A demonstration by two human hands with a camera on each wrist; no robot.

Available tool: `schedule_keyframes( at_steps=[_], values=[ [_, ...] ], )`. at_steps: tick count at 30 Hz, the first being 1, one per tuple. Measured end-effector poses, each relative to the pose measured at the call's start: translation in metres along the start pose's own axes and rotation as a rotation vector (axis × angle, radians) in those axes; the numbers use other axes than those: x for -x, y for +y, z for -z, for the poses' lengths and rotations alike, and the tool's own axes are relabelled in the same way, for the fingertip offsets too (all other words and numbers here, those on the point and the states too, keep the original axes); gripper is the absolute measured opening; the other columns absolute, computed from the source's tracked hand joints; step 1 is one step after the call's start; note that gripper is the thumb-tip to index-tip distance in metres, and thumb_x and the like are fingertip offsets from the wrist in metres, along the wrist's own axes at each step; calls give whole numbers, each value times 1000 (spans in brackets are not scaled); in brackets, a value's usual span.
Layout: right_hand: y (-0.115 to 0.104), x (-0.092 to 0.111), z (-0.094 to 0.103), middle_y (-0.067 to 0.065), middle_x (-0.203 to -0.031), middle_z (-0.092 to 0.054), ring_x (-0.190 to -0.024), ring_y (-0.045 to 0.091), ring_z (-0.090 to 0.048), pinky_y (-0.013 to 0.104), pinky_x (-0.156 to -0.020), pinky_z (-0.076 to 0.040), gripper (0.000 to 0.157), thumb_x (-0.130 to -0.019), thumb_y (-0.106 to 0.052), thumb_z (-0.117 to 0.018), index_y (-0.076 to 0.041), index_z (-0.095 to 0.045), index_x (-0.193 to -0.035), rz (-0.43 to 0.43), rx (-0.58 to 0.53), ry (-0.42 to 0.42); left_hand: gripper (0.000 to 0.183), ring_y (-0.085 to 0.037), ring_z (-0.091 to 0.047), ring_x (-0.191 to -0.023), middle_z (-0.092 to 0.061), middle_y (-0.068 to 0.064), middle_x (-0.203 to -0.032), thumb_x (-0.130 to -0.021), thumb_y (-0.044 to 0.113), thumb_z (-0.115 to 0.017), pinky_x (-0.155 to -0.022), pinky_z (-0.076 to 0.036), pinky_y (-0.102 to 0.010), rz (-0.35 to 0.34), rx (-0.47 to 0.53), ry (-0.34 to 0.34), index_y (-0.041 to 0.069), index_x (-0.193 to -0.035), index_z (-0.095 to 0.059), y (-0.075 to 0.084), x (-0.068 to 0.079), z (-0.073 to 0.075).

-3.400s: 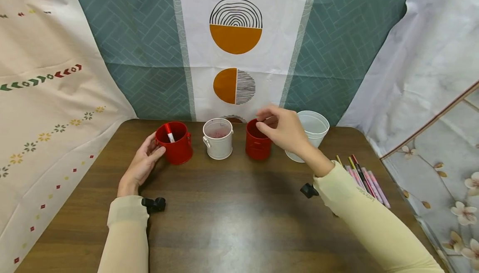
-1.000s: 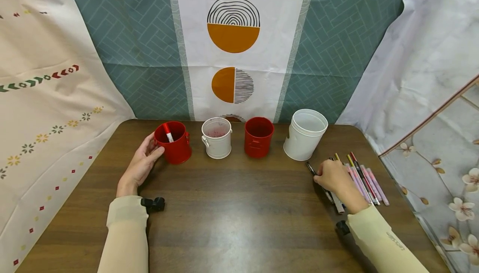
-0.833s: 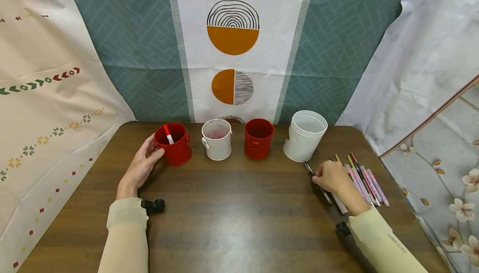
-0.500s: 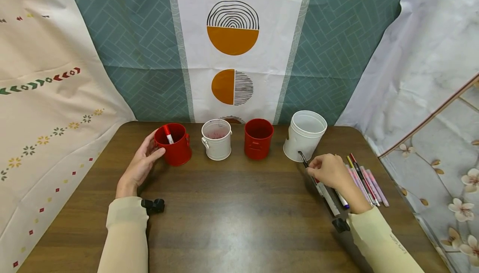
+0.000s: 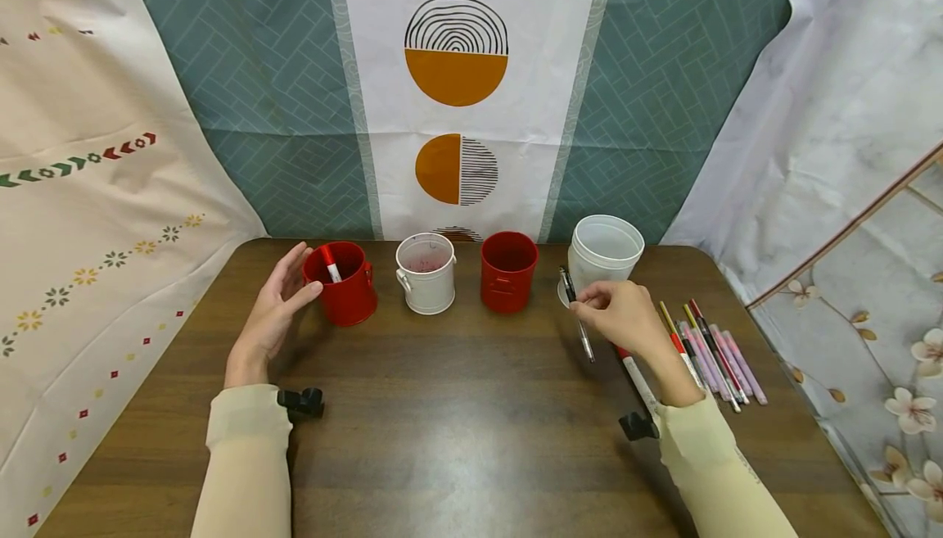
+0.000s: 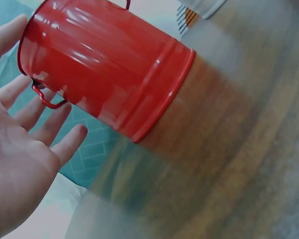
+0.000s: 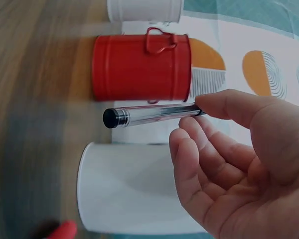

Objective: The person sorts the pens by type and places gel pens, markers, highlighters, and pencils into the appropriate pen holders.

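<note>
My right hand [image 5: 622,317] pinches a clear-barrelled pen [image 5: 581,323] with black ends between thumb and fingertips. It hangs in front of the large white bucket [image 5: 606,253]; the right wrist view shows the pen's black end [image 7: 110,118] close up. My left hand [image 5: 267,317] is spread at the left side of a red bucket [image 5: 349,300], thumb in front and fingers behind. In the left wrist view the fingers lie loosely about this red bucket [image 6: 109,64] and its wire handle; contact is hard to tell. A red-capped white marker [image 5: 331,264] leans inside it.
Between them stand a small white bucket [image 5: 430,291] and a second red bucket [image 5: 508,282]. Right of my right hand lie several pens and markers [image 5: 718,358]. A red-capped marker [image 5: 638,378] lies under my right forearm. Fabric hangs behind the wooden table [image 5: 442,407].
My right hand has gone from the second red bucket to the pens, then lifted the clear pen up and left toward the large white bucket. My left fingers have spread slightly beside the left red bucket.
</note>
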State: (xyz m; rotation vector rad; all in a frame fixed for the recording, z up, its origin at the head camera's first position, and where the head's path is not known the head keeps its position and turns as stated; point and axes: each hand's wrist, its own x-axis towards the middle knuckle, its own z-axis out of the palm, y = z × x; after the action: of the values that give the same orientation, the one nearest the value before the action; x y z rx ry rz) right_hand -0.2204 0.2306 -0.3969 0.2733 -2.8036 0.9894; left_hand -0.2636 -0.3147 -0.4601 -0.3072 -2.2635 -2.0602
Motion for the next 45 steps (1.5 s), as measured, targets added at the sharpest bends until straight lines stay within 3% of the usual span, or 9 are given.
schedule_keyframes(
  at_steps=[6, 13, 23, 28, 32, 36, 40, 45],
  values=[
    [-12, -6, -7, 1, -82, -75, -75, 18, -63, 30, -65, -52, 13, -94, -22, -80, -9, -80, -98, 19, -65, -8, 78, -33, -17, -163, -25, -6, -176, -104, 15, -67, -132, -17, -52, -30, -39, 18, 25, -170, -25, 10, -1, -2],
    [-28, -13, -12, 5, -87, -76, -79, 20, -66, 28, -68, -54, 16, -95, -21, -80, -7, -79, -103, 48, -148, 3, 77, -32, -22, -161, -29, -6, -174, -103, 14, -68, -131, -23, -41, -71, -95, 56, 25, -169, -30, 24, 0, -4],
    [-43, -21, -19, 6, -85, -77, -74, 20, -72, 29, -65, -59, 19, -97, -22, -79, -7, -76, -107, 49, -246, 7, 79, -26, -27, -160, -32, -4, -173, -100, 10, -72, -131, -22, -47, -136, -157, 106, 19, -167, -34, 47, -3, -15],
    [-49, -24, -22, 6, -86, -77, -78, 30, -75, 29, -67, -60, 19, -97, -24, -79, -8, -76, -107, 61, -297, 12, 78, -25, -30, -158, -35, -4, -171, -99, 8, -73, -130, -27, -40, -188, -190, 116, 17, -166, -36, 62, -4, -22],
    [-53, -25, -23, 8, -88, -78, -78, 31, -76, 26, -67, -60, 19, -97, -23, -80, -7, -76, -106, 74, -338, 24, 76, -28, -33, -157, -37, -6, -170, -99, 6, -72, -125, -33, -27, -225, -196, 90, 16, -166, -37, 73, -3, -32],
    [-57, -26, -25, 10, -89, -78, -79, 36, -76, 24, -67, -60, 17, -96, -20, -80, -5, -76, -105, 88, -383, 37, 74, -30, -35, -156, -37, -5, -170, -101, 7, -70, -121, -37, -23, -234, -188, 37, 18, -166, -38, 77, -5, -45],
    [-58, -26, -28, 11, -91, -78, -83, 44, -75, 24, -68, -60, 17, -96, -19, -80, -4, -76, -105, 108, -427, 38, 73, -32, -37, -155, -39, -6, -169, -101, 9, -71, -124, -36, -30, -248, -200, -6, 18, -166, -38, 75, -11, -61],
    [-58, -27, -29, 11, -92, -78, -81, 35, -76, 23, -70, -60, 19, -97, -21, -79, -5, -76, -107, 121, -444, 41, 74, -29, -39, -155, -41, -4, -167, -100, 11, -73, -127, -32, -42, -250, -210, -33, 21, -165, -39, 71, -16, -79]
  ],
)
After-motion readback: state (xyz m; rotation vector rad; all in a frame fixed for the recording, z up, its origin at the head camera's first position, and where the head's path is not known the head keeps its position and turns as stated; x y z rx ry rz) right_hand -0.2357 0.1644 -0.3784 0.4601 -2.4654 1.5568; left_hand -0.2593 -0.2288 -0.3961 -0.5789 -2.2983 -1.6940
